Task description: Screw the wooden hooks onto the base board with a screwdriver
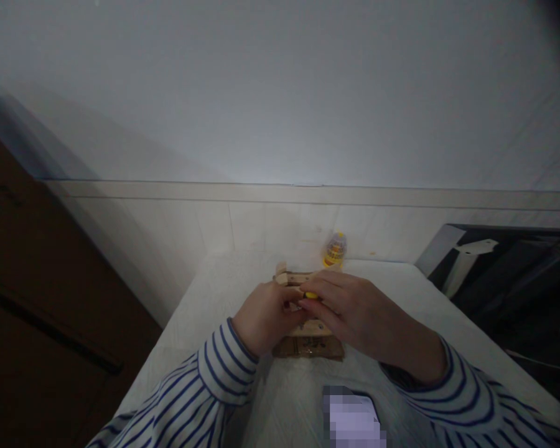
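Both my hands meet over a small wooden model [293, 278] in the middle of a white table [224, 286]. My left hand [266, 316] is curled, fingers closed against the wooden piece. My right hand [350, 311] reaches across from the right and pinches a small yellow part [310, 295] between fingertips and thumb, right where the two hands touch. Under the hands lies a brown flat packet or board [308, 348]. Both sleeves are white with blue stripes.
A small bottle with a yellow label [335, 249] stands at the table's far edge by the tiled wall. A blurred phone [352, 418] lies near me. A dark wooden door [37, 311] is at left; dark furniture with a white bracket [466, 261] stands at right.
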Action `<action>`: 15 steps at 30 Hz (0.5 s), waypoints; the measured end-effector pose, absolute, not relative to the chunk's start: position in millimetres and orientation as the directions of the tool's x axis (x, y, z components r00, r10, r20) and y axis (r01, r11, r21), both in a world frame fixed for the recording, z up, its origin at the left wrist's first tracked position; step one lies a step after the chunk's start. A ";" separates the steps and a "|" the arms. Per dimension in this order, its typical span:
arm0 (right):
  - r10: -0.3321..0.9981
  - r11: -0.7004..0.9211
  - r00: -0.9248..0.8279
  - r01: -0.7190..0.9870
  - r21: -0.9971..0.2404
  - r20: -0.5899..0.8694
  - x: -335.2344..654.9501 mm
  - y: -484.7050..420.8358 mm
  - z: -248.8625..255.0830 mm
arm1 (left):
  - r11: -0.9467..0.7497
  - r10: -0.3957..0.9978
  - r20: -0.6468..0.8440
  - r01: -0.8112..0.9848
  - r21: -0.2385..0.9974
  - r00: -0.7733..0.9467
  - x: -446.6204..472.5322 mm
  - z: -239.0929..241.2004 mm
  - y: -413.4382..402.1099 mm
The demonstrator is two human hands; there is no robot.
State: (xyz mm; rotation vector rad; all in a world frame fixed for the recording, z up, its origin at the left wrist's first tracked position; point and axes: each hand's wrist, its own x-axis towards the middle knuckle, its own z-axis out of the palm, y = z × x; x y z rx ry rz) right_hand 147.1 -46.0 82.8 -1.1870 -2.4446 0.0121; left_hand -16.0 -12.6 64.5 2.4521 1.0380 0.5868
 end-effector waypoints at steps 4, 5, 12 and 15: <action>0.759 0.630 -0.544 0.752 -0.194 0.358 146.4 -45.8 82.5 | -0.608 0.783 0.232 0.632 0.480 0.577 -16.0 64.3 -14.0; 0.763 0.626 -0.540 0.755 -0.198 0.355 146.2 -45.8 82.4 | -0.600 0.791 0.233 0.642 0.477 0.566 -16.1 63.8 -14.2; 0.731 0.671 -0.561 0.692 -0.265 0.387 148.1 -46.5 85.1 | -0.571 0.812 0.209 0.668 0.478 0.545 -17.2 59.6 -13.8; 0.717 0.690 -0.582 0.670 -0.274 0.385 149.6 -47.1 86.7 | -0.570 0.811 0.205 0.659 0.492 0.548 -18.2 58.7 -13.2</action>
